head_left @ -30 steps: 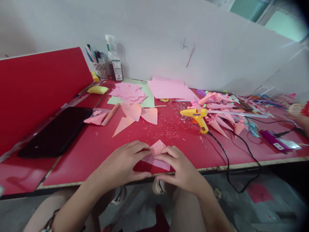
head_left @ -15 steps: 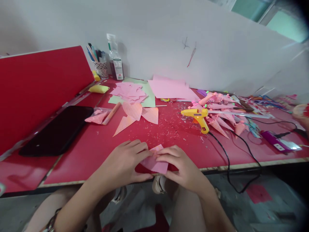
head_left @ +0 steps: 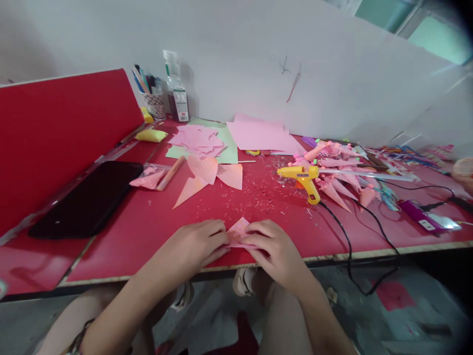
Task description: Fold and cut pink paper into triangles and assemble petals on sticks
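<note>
Near the front edge of the red table, both hands grip a small pink paper (head_left: pixel 237 230) with orange tints. Its pointed corner faces away from me. My left hand (head_left: pixel 205 241) pinches the left side, and my right hand (head_left: pixel 268 241) has its fingers on the right side, thumb underneath. The fingers hide much of the paper's lower part. Beyond the hands lie loose pink-orange cut pieces (head_left: pixel 203 170). A yellow glue gun (head_left: pixel 301 176) rests to the right, beside a pile of pink paper cones (head_left: pixel 342 180).
A black phone (head_left: pixel 88 199) and a small plastic bag (head_left: pixel 150 178) lie left. Pink sheets (head_left: pixel 258 134), a bottle (head_left: pixel 178 98) and a pen cup (head_left: pixel 154 104) stand or lie by the wall. A black cable (head_left: pixel 343 236) hangs over the table edge, near a purple device (head_left: pixel 424 215).
The paper's near part has turned up from the table edge, so more of its orange-tinted side shows. My left fingers and thumb have drawn closer together.
</note>
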### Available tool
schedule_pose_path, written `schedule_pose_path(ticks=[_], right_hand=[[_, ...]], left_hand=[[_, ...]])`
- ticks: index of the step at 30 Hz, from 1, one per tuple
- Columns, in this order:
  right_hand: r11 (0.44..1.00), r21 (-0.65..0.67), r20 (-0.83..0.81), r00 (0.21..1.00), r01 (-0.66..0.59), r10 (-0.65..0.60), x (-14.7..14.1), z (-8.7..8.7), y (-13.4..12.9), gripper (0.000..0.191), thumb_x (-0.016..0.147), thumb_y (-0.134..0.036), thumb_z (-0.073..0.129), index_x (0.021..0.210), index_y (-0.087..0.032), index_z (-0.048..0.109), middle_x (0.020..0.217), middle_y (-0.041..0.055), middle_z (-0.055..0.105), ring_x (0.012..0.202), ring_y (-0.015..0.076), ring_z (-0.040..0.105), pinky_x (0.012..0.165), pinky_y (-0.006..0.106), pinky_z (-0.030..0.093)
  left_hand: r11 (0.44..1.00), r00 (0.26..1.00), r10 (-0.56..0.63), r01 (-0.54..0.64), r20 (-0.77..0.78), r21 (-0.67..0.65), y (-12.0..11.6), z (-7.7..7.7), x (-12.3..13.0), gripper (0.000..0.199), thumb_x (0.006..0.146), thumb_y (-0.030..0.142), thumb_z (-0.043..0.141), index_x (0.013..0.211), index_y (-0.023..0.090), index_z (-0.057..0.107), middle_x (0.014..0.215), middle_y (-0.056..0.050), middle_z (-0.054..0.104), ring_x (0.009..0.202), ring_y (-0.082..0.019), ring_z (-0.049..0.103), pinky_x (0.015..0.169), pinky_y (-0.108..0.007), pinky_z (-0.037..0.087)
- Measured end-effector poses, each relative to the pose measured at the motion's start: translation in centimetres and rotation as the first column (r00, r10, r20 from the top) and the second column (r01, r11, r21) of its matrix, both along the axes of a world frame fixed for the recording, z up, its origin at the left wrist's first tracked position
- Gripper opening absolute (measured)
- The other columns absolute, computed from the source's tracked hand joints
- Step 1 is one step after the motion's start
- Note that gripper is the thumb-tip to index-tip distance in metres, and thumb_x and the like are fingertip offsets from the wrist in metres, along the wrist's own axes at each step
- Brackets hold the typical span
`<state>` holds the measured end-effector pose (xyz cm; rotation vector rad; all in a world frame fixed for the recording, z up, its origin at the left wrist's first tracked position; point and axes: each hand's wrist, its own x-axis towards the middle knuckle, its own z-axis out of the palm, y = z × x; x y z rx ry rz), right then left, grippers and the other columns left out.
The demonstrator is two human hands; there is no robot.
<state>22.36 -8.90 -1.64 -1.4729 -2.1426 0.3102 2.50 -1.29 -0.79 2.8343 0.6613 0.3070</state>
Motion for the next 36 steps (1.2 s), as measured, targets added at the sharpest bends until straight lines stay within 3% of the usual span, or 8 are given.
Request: schedule_pose_path(ticks=[8, 13, 24, 28, 32, 36], right_hand=[[0.991, -0.026, -0.065, 0.989, 0.129, -0.13, -1.3, 0.7, 0.5, 0.018, 0.086, -0.03, 0.047, 0.079, -0.02, 0.062, 0.087, 0.0023, 0.059, 0.084, 0.0158, 0.05, 0.075, 0.029, 0.038], [0.973, -0.017, -0.066, 0.971, 0.229, -0.23, -1.7, 0.2, 1.1, 0.018, 0.084, -0.029, 0.049, 0.072, -0.018, 0.056, 0.077, 0.0023, 0.057, 0.077, 0.0156, 0.05, 0.069, 0.027, 0.039], [0.948, 0.013, -0.022, 0.948, 0.319, -0.318, -2.0, -0.4, 1.3, 0.013, 0.081, -0.026, 0.053, 0.071, -0.018, 0.051, 0.077, 0.0028, 0.055, 0.076, 0.0164, 0.049, 0.069, 0.027, 0.038], [0.938, 0.036, -0.005, 0.939, 0.343, -0.344, -2.1, -0.4, 1.4, 0.015, 0.081, -0.025, 0.052, 0.068, -0.018, 0.049, 0.074, 0.0025, 0.054, 0.072, 0.0161, 0.047, 0.066, 0.026, 0.037], [0.934, 0.046, 0.026, 0.934, 0.355, -0.356, -2.1, -0.4, 1.6, 0.014, 0.081, -0.023, 0.051, 0.068, -0.019, 0.048, 0.073, 0.0022, 0.053, 0.072, 0.016, 0.047, 0.064, 0.026, 0.037], [0.934, 0.069, 0.048, 0.934, 0.35, -0.354, -2.2, -0.5, 1.6, 0.014, 0.08, -0.023, 0.052, 0.067, -0.02, 0.048, 0.072, 0.0013, 0.052, 0.07, 0.0157, 0.047, 0.061, 0.026, 0.036]], left_hand=[[0.995, 1.0, 0.008, -0.009, 0.012, 0.098, 0.0, 0.1, -0.1, 0.018, 0.087, 0.026, 0.043, 0.077, 0.02, 0.056, 0.07, 0.0, 0.055, 0.06, -0.013, 0.049, 0.053, -0.024, 0.034], [0.993, 0.996, 0.094, -0.094, 0.001, 0.066, 0.5, -0.2, -0.2, 0.031, 0.088, 0.036, 0.038, 0.068, 0.017, 0.05, 0.065, 0.001, 0.051, 0.057, -0.011, 0.047, 0.05, -0.023, 0.031], [0.982, 0.981, 0.19, -0.191, -0.023, -0.011, 0.2, 0.0, -0.2, 0.033, 0.086, 0.04, 0.04, 0.064, 0.017, 0.045, 0.061, 0.002, 0.047, 0.053, -0.011, 0.043, 0.049, -0.022, 0.029], [0.983, 0.983, 0.181, -0.181, 0.005, -0.042, 0.4, -0.1, -0.5, 0.03, 0.088, 0.039, 0.038, 0.07, 0.017, 0.049, 0.068, 0.001, 0.05, 0.062, -0.012, 0.048, 0.055, -0.024, 0.036], [0.99, 0.992, 0.119, -0.117, 0.03, -0.081, 1.1, -0.1, -1.2, 0.022, 0.089, 0.032, 0.037, 0.093, 0.02, 0.055, 0.086, -0.002, 0.055, 0.076, -0.014, 0.053, 0.065, -0.025, 0.042], [0.994, 0.992, 0.103, -0.106, 0.077, 0.035, 0.8, -0.3, -1.5, 0.026, 0.089, 0.026, 0.037, 0.107, 0.024, 0.054, 0.099, -0.005, 0.056, 0.087, -0.015, 0.054, 0.072, -0.028, 0.044]])
